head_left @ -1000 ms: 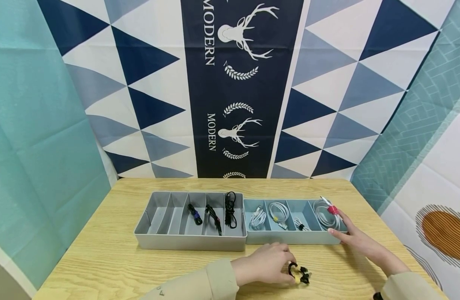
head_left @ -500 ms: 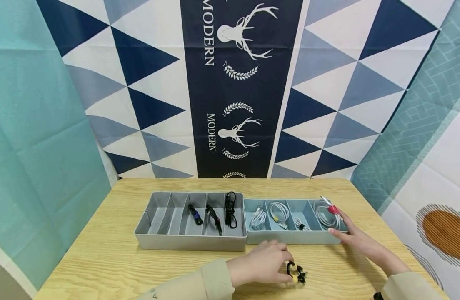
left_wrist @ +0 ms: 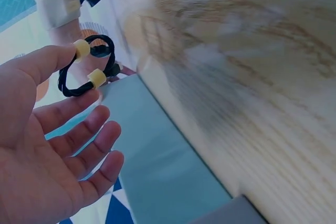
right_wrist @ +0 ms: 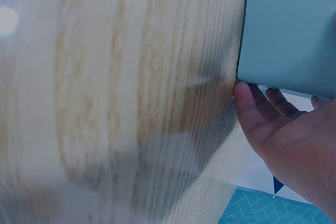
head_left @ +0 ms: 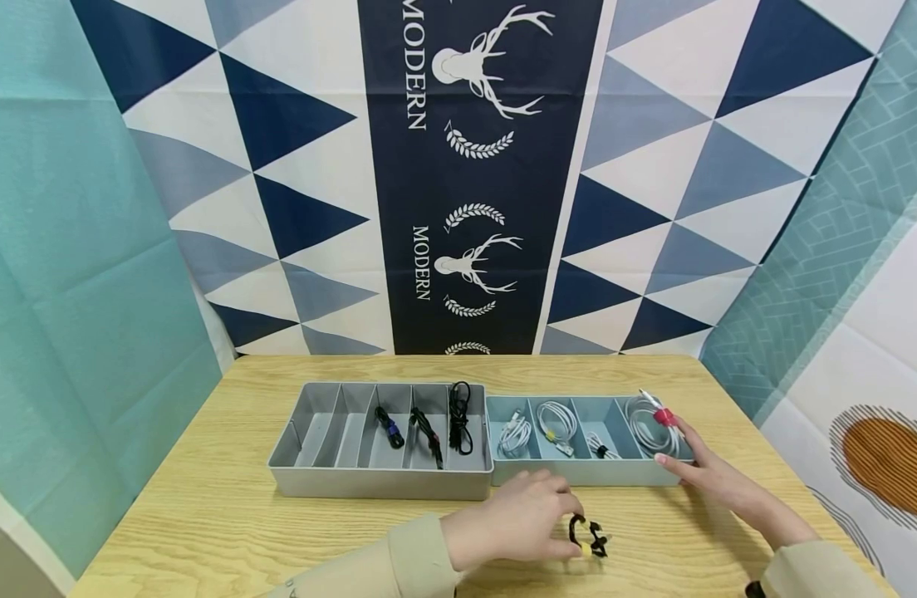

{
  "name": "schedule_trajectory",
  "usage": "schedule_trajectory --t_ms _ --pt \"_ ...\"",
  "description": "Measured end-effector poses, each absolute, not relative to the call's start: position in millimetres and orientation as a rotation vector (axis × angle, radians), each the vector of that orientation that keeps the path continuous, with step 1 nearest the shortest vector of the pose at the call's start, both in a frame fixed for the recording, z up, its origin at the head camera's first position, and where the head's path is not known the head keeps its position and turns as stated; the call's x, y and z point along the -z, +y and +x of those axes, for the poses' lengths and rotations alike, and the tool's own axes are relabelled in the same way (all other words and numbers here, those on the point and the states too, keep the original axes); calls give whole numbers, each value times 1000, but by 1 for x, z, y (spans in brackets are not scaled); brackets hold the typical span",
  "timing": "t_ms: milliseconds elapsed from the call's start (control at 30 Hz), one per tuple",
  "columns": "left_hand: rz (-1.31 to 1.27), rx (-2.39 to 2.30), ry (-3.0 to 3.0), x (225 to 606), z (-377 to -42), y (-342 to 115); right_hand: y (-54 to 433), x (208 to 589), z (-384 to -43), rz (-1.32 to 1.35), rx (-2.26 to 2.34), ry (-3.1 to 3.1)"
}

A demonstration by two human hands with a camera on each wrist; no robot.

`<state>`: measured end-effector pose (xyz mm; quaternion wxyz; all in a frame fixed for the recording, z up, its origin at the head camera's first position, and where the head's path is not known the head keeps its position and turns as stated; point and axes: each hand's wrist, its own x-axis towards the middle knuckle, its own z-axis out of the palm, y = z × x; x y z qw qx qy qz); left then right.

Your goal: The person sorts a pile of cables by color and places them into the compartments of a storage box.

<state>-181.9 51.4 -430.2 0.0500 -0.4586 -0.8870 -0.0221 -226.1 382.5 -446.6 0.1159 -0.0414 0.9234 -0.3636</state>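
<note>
My left hand [head_left: 522, 519] pinches a small coiled black cable [head_left: 598, 546] between thumb and forefinger, above the table in front of the light blue divided tray [head_left: 578, 473]. In the left wrist view the black cable [left_wrist: 77, 91] forms a loop with two yellow bands, and the other fingers are spread loosely. At the right end of the blue tray, my right hand [head_left: 716, 482] touches the end wall. The right wrist view shows the thumb at the lower corner of the blue tray [right_wrist: 289, 30], with the other fingers partly hidden along its end.
Left of the blue tray stands a grey divided tray [head_left: 384, 483], touching or nearly touching it. Several black cables lie in its right compartments. Coiled white cables [head_left: 514, 433] lie in the blue tray, one with a red tie [head_left: 664, 418]. A patterned cloth hangs behind the wooden table [head_left: 204, 515].
My left hand has shifted slightly left and toward the trays with the black cable, and the cable has turned a little. The right hand and both trays have stayed put.
</note>
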Motion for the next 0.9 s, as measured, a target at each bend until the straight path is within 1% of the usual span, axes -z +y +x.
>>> schedule_trajectory --t_ms 333,533,900 --pt "-1400 34 -2663 417 -178 44 383 447 -227 -100 1079 2682" --pt "-1409 37 -2639 407 -175 38 383 448 -227 -129 1106 2700" --pt "-1420 104 -2642 390 -170 29 383 448 -225 -132 1121 2692"
